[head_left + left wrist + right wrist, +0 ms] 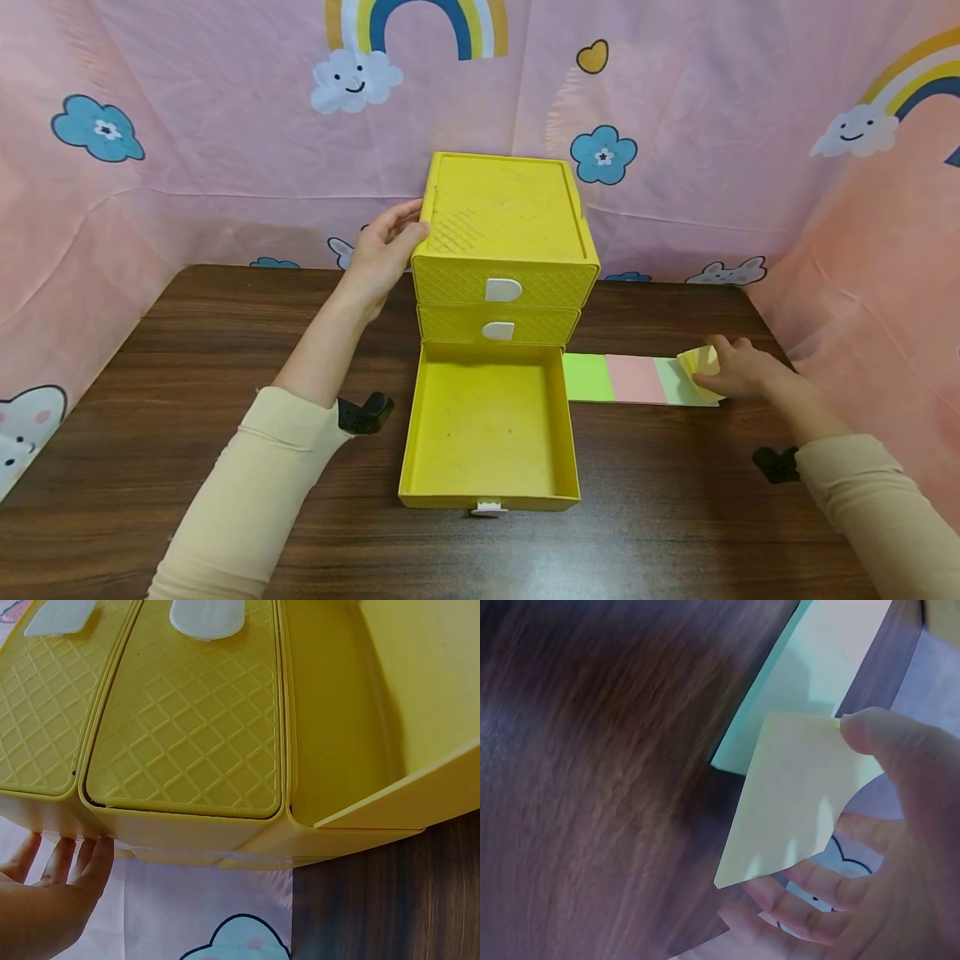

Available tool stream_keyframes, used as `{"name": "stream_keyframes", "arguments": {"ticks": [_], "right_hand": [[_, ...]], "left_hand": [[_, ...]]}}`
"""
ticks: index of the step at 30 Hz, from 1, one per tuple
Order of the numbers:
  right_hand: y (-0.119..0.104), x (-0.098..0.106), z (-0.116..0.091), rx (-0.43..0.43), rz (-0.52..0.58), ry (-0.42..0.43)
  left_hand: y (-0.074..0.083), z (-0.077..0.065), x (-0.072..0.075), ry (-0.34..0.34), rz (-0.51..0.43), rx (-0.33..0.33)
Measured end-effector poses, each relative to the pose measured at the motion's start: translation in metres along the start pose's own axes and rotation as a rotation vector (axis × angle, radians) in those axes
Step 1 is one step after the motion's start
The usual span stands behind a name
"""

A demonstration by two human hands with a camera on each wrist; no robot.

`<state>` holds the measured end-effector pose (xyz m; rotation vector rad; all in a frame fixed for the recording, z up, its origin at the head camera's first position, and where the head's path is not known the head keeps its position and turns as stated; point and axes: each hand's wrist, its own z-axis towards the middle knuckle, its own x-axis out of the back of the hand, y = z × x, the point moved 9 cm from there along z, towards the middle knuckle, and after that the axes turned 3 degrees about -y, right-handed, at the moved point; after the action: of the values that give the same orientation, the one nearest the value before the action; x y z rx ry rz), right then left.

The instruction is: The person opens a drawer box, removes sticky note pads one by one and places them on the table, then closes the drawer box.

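A yellow drawer unit (506, 212) stands near the back of the table, its bottom drawer (491, 425) pulled out and bare inside. My left hand (381, 258) rests against the unit's upper left side, with the fingertips (97, 851) touching the wall in the left wrist view. To the right of the unit, my right hand (738, 369) pinches a pale yellow sticky note pad (787, 795) between thumb and fingers. That pad is tilted and overlaps the end of a row of sticky notes in light green (588, 377), pink (635, 379) and mint (678, 383).
The two upper drawers (184, 712) are closed and carry white pull tabs (503, 290). A pink patterned cloth (262, 150) hangs behind and beside the dark wooden table (262, 333). The pulled-out drawer juts toward the front.
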<state>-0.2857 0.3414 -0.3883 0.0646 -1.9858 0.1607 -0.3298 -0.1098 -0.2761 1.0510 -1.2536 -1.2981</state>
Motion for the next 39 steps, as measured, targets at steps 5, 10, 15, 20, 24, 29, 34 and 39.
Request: {"name": "stream_keyframes", "arguments": {"ticks": [5, 10, 15, 20, 24, 29, 34, 39], "right_hand": [[0.009, -0.003, 0.000, -0.011, 0.013, -0.004], [0.017, -0.005, 0.000, -0.022, 0.034, 0.001], [0.027, -0.008, -0.001, -0.037, 0.054, -0.016], [0.034, -0.010, -0.004, -0.059, 0.062, -0.038], [0.038, -0.011, -0.005, -0.074, 0.056, -0.040], [0.042, -0.013, -0.005, -0.085, 0.059, -0.044], [0.045, -0.016, -0.003, -0.100, 0.053, -0.050], [0.046, -0.019, -0.002, -0.111, 0.062, -0.062]], "left_hand": [[0.000, -0.001, 0.000, 0.002, 0.005, 0.002], [0.000, 0.000, 0.000, 0.003, 0.007, 0.009], [0.000, -0.001, 0.000, 0.002, 0.015, 0.008], [0.000, -0.001, -0.001, -0.004, 0.015, 0.003], [0.000, -0.001, -0.001, -0.004, 0.003, 0.000], [-0.001, -0.001, 0.000, -0.001, 0.004, 0.004], [-0.001, -0.001, 0.000, -0.004, 0.004, -0.001], [0.000, -0.001, -0.001, -0.008, 0.009, -0.004]]}}
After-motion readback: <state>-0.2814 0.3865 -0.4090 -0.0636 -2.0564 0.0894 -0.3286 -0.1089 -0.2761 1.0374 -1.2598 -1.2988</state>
